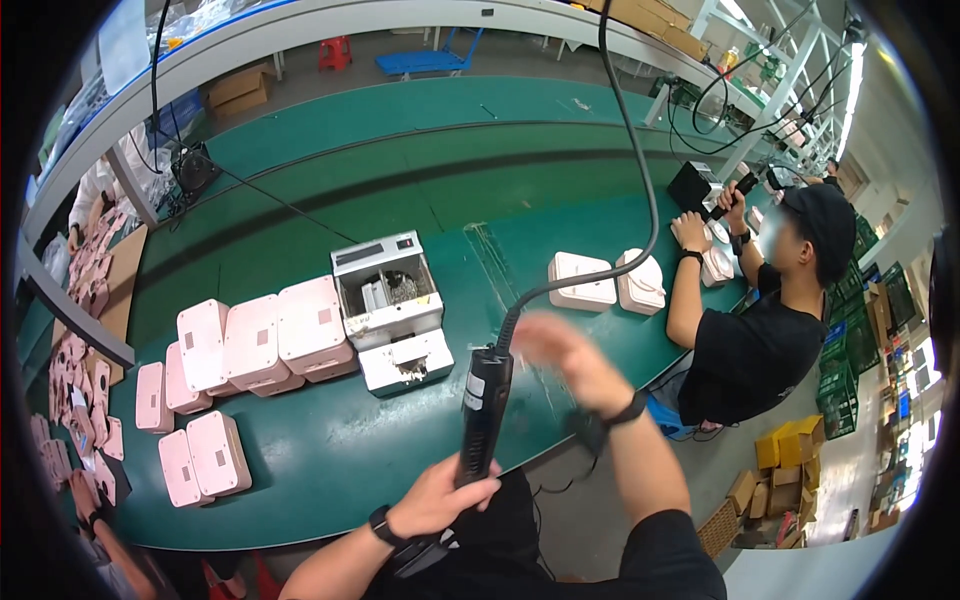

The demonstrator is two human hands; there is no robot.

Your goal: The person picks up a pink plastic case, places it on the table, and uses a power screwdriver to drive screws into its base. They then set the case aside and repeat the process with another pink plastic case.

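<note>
Black handheld power tool (487, 405): over near edge of desk (330, 470), upper end tilted right, lower end gripped by left hand (440, 497). Right hand (573, 361): raised beside upper end, blurred; finger state cannot be told.

Green bench (330, 475), pink boxes (313, 315), white machine (395, 320) on it.
Boxes left of left hand (440, 497), some stacked; machine ahead of it; more boxes (582, 282) beyond right hand (572, 358); black box (692, 187) farther, to its right.

Boxes (255, 340) left of machine (393, 322), tool (487, 405) in left hand (437, 502), right hand (572, 358) seemingly beside cable (560, 285)
</note>
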